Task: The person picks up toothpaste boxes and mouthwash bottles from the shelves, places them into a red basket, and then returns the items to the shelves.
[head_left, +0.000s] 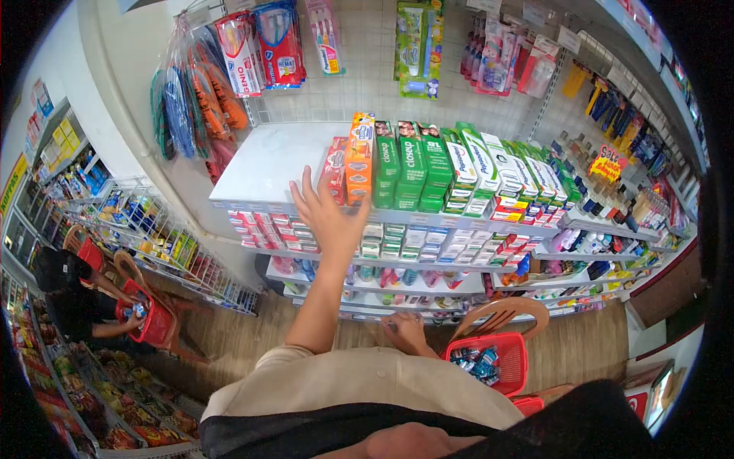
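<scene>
Two bare hands show: the left hand [332, 218] is raised at the front edge of the top shelf [267, 161], and the right hand [405, 333] is low, in front of the lower shelves. The left hand's fingers are spread wide and angle up toward the wall, the thumb by the near end of a column of orange cartons [359, 153]; whether it presses on them I cannot tell. The right hand's fingers are loosely bent, and whether they have hold of anything is unclear. The orange cartons stand between smaller red cartons [336, 157] on the left and green Closeup cartons [410, 168] on the right. The column's long axis runs up the view from the shelf's front edge toward the wall, nearly straight with a slight lean to the right at the top, narrow end toward the person. Farther right are Pepsodent cartons [474, 164], slanting the other way. Below, near the right hand, a red basket [523, 366] with blue packs [485, 367] sits by a brown chair [512, 308]. Well apart at left, another person [65, 287] reaches into a second red basket [157, 315].
</scene>
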Available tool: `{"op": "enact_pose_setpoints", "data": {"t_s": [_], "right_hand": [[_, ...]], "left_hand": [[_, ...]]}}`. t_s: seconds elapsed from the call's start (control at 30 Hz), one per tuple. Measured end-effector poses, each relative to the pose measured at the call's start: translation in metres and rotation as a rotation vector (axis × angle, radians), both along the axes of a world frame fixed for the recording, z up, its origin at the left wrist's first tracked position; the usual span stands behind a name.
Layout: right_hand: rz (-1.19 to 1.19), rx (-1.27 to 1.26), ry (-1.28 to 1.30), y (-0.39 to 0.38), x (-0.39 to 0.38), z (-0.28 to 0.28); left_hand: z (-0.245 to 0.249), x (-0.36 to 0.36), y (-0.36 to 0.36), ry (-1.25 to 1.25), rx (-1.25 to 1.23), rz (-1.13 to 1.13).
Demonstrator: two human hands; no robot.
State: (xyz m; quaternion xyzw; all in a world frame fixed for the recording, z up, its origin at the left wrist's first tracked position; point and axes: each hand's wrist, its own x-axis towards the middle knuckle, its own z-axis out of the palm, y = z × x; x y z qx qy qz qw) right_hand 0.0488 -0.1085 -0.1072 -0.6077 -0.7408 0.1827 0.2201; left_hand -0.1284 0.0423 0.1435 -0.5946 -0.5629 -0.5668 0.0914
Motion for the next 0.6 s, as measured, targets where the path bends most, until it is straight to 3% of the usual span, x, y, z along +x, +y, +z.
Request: {"op": "enact_pose_setpoints", "data": {"t_s": [0.2,0.6], "right_hand": [[-0.021,0.1,-0.02,-0.003,0.0,-0.008],[-0.012,0.021,0.016,-0.006,0.002,-0.005]], "left_hand": [[-0.007,0.005,0.005,0.025,-0.011,0.018],[-0.009,0.008,0.011,-0.01,0.058,0.006]]}}
